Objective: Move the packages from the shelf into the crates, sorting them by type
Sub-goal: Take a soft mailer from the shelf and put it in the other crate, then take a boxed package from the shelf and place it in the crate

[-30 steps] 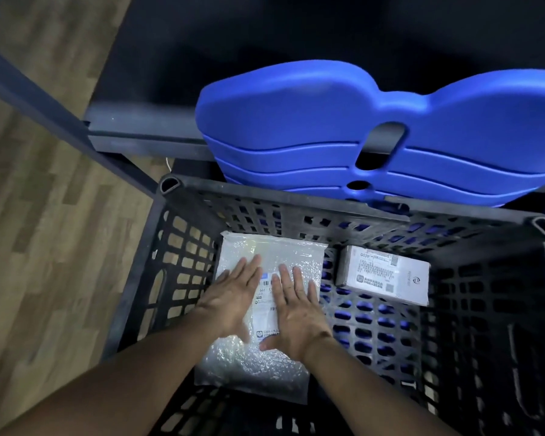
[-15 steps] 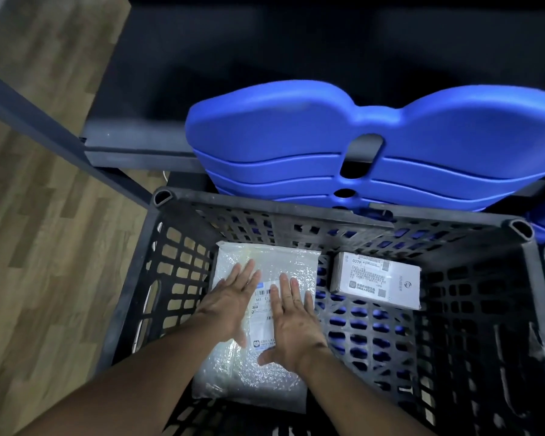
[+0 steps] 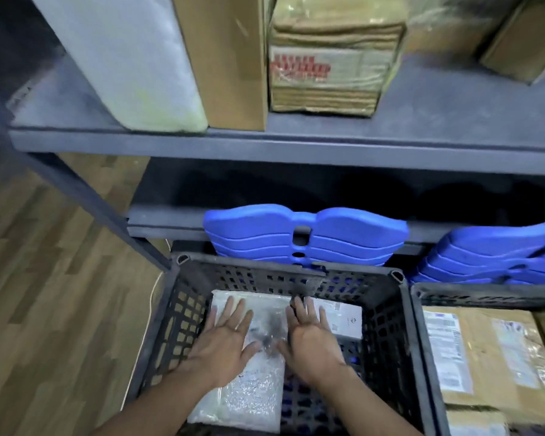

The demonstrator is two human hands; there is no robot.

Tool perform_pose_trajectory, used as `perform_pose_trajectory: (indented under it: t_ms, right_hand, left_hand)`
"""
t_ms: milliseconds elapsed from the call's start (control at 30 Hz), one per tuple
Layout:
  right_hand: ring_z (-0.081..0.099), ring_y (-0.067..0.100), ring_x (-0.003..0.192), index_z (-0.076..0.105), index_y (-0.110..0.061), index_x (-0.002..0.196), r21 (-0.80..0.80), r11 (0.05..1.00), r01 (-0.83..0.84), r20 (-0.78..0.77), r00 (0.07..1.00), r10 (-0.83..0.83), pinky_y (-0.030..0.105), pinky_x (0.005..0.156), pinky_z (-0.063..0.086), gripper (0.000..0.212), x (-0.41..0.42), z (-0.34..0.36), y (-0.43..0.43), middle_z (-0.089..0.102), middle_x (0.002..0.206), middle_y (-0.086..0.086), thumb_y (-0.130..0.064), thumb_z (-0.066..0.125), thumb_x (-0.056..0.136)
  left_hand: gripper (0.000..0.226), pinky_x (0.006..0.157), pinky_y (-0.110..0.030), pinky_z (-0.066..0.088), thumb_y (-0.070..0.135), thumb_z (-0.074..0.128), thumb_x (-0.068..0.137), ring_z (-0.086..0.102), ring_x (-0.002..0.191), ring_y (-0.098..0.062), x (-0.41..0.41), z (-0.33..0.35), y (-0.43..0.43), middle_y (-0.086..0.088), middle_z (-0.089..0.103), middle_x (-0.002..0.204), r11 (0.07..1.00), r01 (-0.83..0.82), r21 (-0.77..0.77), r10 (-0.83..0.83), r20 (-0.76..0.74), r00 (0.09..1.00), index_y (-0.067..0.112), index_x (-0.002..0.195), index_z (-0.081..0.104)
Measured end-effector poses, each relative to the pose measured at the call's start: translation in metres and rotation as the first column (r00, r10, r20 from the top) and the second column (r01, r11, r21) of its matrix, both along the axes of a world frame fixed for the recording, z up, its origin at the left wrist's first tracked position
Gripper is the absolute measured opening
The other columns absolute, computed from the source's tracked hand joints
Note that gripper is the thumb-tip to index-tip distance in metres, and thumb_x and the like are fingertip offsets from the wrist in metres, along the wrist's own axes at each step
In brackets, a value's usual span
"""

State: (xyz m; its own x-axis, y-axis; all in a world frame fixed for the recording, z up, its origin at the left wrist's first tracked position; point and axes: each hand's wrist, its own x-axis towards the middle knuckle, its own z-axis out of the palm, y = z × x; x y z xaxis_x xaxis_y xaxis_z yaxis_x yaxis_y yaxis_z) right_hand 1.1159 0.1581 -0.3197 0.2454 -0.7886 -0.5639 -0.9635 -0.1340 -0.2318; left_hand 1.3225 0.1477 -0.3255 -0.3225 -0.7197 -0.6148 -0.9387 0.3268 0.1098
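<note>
At the bottom centre of the frame, a black lattice crate holds two packages: a bubble-wrap mailer lying flat along its left half, and a small white box with a printed label at its far right corner. To its right, touching it, a second crate holds brown cardboard parcels with white shipping labels; it is cut off by the right and bottom edges.

The mailer is clear and bubbled, with a pale label near its middle, smeared by blur. The left hand is spread flat over it, fingers straight. The right hand, also flat with straight fingers, covers the mailer's right edge and part of the white box. Whether the palms press down or hover cannot be told.

Behind the crates stand stacked blue plastic panels. Across the upper frame, the grey shelf carries a white padded bundle, a tall carton and a wrapped carton with unreadable red print.
</note>
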Motion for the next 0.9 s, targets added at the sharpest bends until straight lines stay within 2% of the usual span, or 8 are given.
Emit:
perform_pose_trajectory:
  t_ms: [100, 133, 233, 333, 467, 633, 733, 900]
  right_hand:
    - [0.022, 0.039, 0.154, 0.054, -0.004, 0.15, -0.139, 0.99, 0.039, -0.028, 0.999, -0.043, 0.057, 0.122, 0.028, 0.1, -0.016, 0.047, -0.001, 0.039, 0.163, 0.023, -0.066, 0.01, 0.086]
    - [0.024, 0.038, 0.153, 0.056, -0.005, 0.149, -0.164, 0.986, 0.039, -0.044, 0.998, -0.047, 0.058, 0.121, 0.03, 0.094, -0.022, 0.062, 0.001, 0.04, 0.162, 0.022, -0.064, 0.014, 0.09]
    - [0.001, 0.04, 0.161, 0.022, -0.008, 0.165, -0.191, 0.981, 0.03, -0.028, 0.999, -0.036, 0.056, 0.128, 0.003, 0.11, -0.036, 0.109, 0.005, 0.007, 0.174, 0.019, -0.07, -0.008, 0.079]
    - [-0.002, 0.036, 0.162, 0.016, -0.01, 0.167, -0.255, 0.966, 0.047, 0.001, 0.999, -0.048, 0.053, 0.129, 0.001, 0.118, -0.049, 0.149, 0.012, 0.003, 0.175, 0.015, -0.074, -0.013, 0.072]
    - [-0.001, 0.036, 0.162, 0.015, -0.01, 0.167, -0.28, 0.958, 0.063, 0.027, 0.998, -0.058, 0.052, 0.13, 0.003, 0.085, -0.068, 0.185, 0.025, 0.004, 0.175, 0.016, -0.068, 0.024, 0.105]
    - [0.003, 0.034, 0.162, 0.021, -0.009, 0.166, -0.299, 0.941, 0.161, 0.168, 0.979, -0.114, 0.048, 0.131, 0.009, 0.081, -0.088, 0.211, 0.028, 0.007, 0.175, 0.017, -0.061, 0.039, 0.107]
    - [0.02, 0.026, 0.16, 0.03, -0.009, 0.163, -0.286, 0.889, 0.357, 0.416, 0.882, -0.221, 0.039, 0.127, 0.022, 0.075, -0.093, 0.226, 0.016, 0.025, 0.172, 0.012, -0.054, 0.049, 0.106]
    - [0.052, 0.019, 0.141, 0.049, -0.011, 0.155, -0.21, 0.674, 0.708, 0.777, 0.54, -0.325, 0.023, 0.111, 0.035, 0.061, -0.089, 0.27, -0.032, 0.055, 0.155, 0.004, -0.041, 0.062, 0.104]
  left_hand:
    - [0.12, 0.115, -0.045, -0.029, 0.078, -0.031, 0.067, -0.037, 0.147, -0.023, -0.017, 0.045, -0.003, -0.003, -0.023, 0.172, 0.995, -0.006, -0.097, 0.005, -0.013, 1.0, 0.018, 0.167, -0.004]
    - [0.113, 0.119, -0.046, -0.025, 0.077, -0.028, 0.074, -0.036, 0.148, -0.023, -0.023, 0.062, -0.004, -0.004, -0.021, 0.172, 0.99, -0.008, -0.144, 0.007, -0.008, 1.0, 0.018, 0.167, -0.003]
    - [0.09, 0.127, -0.048, -0.017, 0.072, -0.006, 0.094, -0.028, 0.156, -0.024, -0.041, 0.116, -0.002, -0.003, -0.019, 0.173, 0.975, -0.043, -0.218, 0.043, -0.006, 0.999, 0.02, 0.167, -0.002]
    - [0.112, 0.127, -0.05, -0.013, 0.078, -0.018, 0.073, -0.022, 0.159, -0.026, -0.058, 0.159, 0.004, -0.002, -0.015, 0.174, 0.965, -0.071, -0.252, 0.058, -0.059, 0.997, 0.02, 0.168, 0.001]
    - [0.095, 0.129, -0.052, -0.008, 0.077, 0.004, 0.093, -0.017, 0.16, -0.027, -0.073, 0.19, 0.016, -0.004, -0.011, 0.175, 0.944, -0.169, -0.283, 0.136, -0.134, 0.982, 0.019, 0.168, 0.003]
    - [0.08, 0.129, -0.051, -0.002, 0.062, 0.03, 0.107, -0.012, 0.161, -0.028, -0.082, 0.208, 0.015, -0.005, -0.007, 0.175, 0.916, -0.278, -0.289, 0.202, -0.267, 0.942, 0.015, 0.168, 0.007]
    - [0.073, 0.13, -0.043, 0.012, 0.052, 0.042, 0.109, 0.008, 0.162, -0.027, -0.089, 0.232, -0.003, -0.006, 0.011, 0.175, 0.87, -0.427, -0.246, 0.258, -0.512, 0.819, 0.011, 0.166, 0.021]
    - [0.062, 0.126, -0.038, 0.027, 0.047, 0.044, 0.11, 0.034, 0.154, -0.021, -0.116, 0.296, -0.06, -0.004, 0.037, 0.167, 0.661, -0.74, -0.129, 0.336, -0.83, 0.445, 0.015, 0.162, 0.035]
